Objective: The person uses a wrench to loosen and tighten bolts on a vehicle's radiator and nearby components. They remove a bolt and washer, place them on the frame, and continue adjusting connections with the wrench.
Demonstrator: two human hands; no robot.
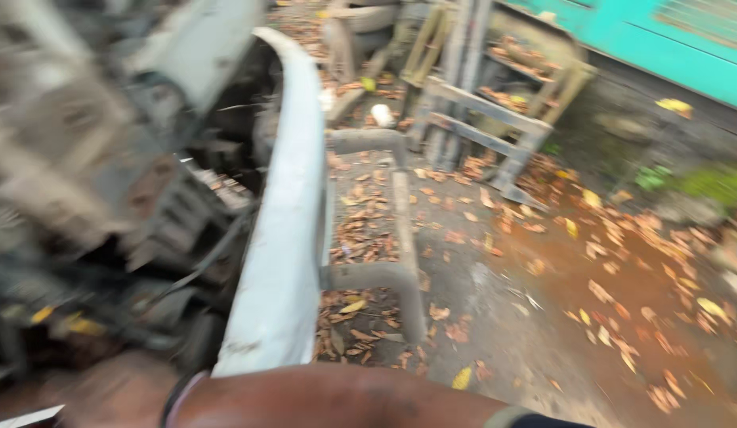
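An arm is stretching across the bottom, toward the engine beside the white bumper. I cannot tell what its blurry hand is doing. Leaves are lying on the ground.

my forearm: dark band at the wrist, lower edge | curved panel: pale grey-white, centre left | engine parts: dull grey and black, yellow flecks, left | ground: grey with rusty orange patches, brown and yellow leaves | wall: teal, upper right | metal frame: grey, top centre
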